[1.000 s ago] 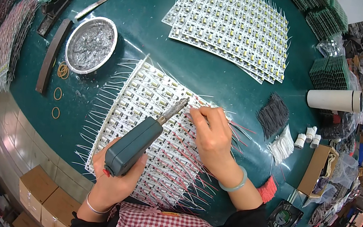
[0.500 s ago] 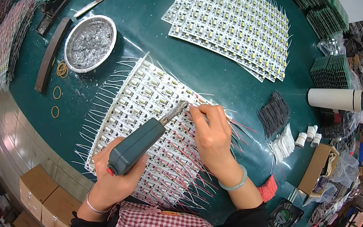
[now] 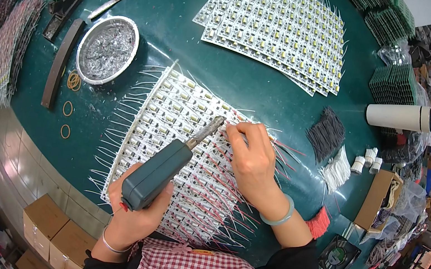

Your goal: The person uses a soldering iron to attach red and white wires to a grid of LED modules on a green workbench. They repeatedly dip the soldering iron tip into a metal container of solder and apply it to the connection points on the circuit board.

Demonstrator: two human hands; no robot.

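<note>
My left hand is wrapped round a dark green soldering gun. The gun's metal tip points up and to the right, over a panel of small white circuit boards, close to my right fingertips. My right hand is pinched on what looks like a thin red wire at the panel's right part; the fingers hide most of it. White wires stick out along the panel's left side. Rows of red wires lie across its right and lower parts.
A bowl of silvery scraps stands at the left, by a brown bar, a blade and rubber bands. More panels lie at the back. Black wires, white wires and a white cylinder are at the right.
The soldering gun's body has shifted slightly left and up, and its tip sits a little higher, near the right fingertips. My right hand stays almost in place, still pinched.
</note>
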